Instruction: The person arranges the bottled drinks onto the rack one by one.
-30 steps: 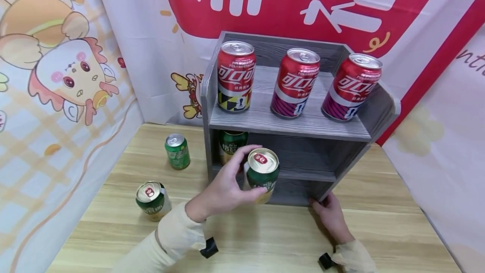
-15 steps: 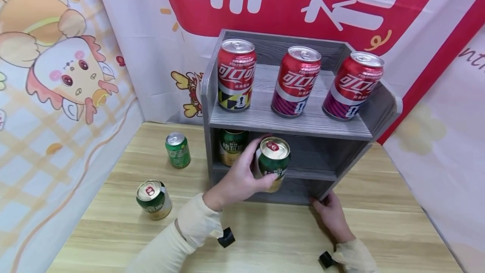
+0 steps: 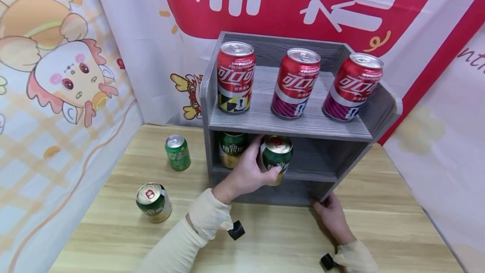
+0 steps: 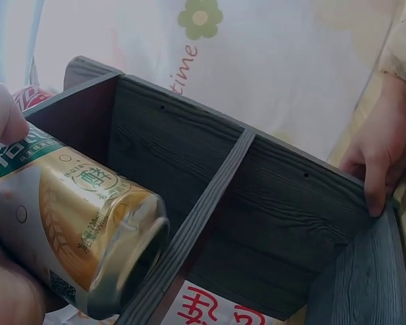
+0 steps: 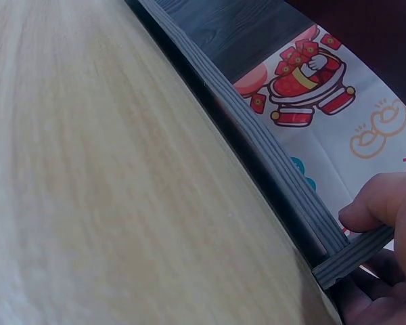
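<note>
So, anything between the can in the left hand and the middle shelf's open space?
Nothing visible blocks the held can; another green-and-gold can stands at the left on the middle shelf. Whether the held can clears that shelf's front edge is unclear.

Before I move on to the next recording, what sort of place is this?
Probably a staged tabletop set-up, perhaps a mock shop display: printed cloth backdrops rise behind and beside a wood-grain table, and a small grey shelf unit standing on it holds three red cans on top.
</note>
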